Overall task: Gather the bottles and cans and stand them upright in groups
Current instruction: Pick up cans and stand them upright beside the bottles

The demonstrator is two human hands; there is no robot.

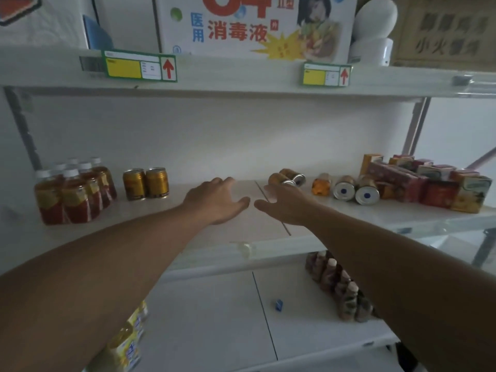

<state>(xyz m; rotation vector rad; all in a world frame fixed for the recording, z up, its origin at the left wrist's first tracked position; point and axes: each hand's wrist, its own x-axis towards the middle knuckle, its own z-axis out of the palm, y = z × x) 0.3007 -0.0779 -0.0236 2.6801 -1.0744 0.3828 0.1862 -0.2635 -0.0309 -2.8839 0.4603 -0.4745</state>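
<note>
Hands hovered empty over the white shelf [236, 167]: left hand [214, 200] and right hand [284, 205] had each grip open. Upright gold cans [145, 183] stood left; toppled gold cans [288, 178] lay beyond the right fingers.

One head-worn wide-angle view faces the middle shelf [241, 146] straight on from close range, tilted slightly down, taking in the upper shelf's front edge and the lower shelf below.
</note>
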